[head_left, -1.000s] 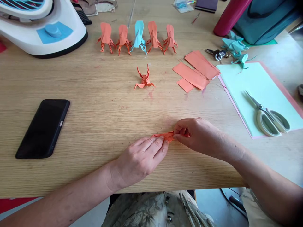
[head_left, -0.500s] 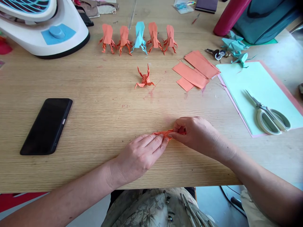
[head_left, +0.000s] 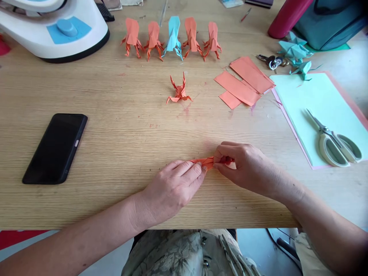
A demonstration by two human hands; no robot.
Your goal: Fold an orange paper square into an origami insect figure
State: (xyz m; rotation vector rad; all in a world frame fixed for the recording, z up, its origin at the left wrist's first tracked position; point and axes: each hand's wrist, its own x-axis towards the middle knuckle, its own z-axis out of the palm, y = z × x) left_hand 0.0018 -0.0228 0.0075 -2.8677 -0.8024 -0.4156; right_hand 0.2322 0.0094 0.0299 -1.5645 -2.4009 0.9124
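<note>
A narrow, folded piece of orange paper (head_left: 207, 162) lies low over the front of the table, between my two hands. My left hand (head_left: 176, 184) presses its fingertips together on the paper's left part. Thumb and curled fingers of my right hand (head_left: 240, 163) pinch its right end, and part of the paper is hidden under them. Beyond the hands sits a small orange origami figure (head_left: 179, 93) with raised and splayed legs. Farther back stands a row of several origami figures (head_left: 191, 35), orange except for one blue figure (head_left: 173, 34).
Orange paper strips (head_left: 238, 89) lie right of centre. Scissors (head_left: 335, 140) rest on pale green sheets (head_left: 299, 103). Keys (head_left: 271, 61), teal origami pieces (head_left: 296, 50), a magenta bottle (head_left: 289, 17) and a teal bag (head_left: 330, 25) are back right. A phone (head_left: 54, 148) and white appliance (head_left: 77, 36) occupy the left.
My right hand has slid a little to the right along the folded paper, exposing more of it between the hands. My left hand stays nearly in place. The camera view has shifted slightly.
</note>
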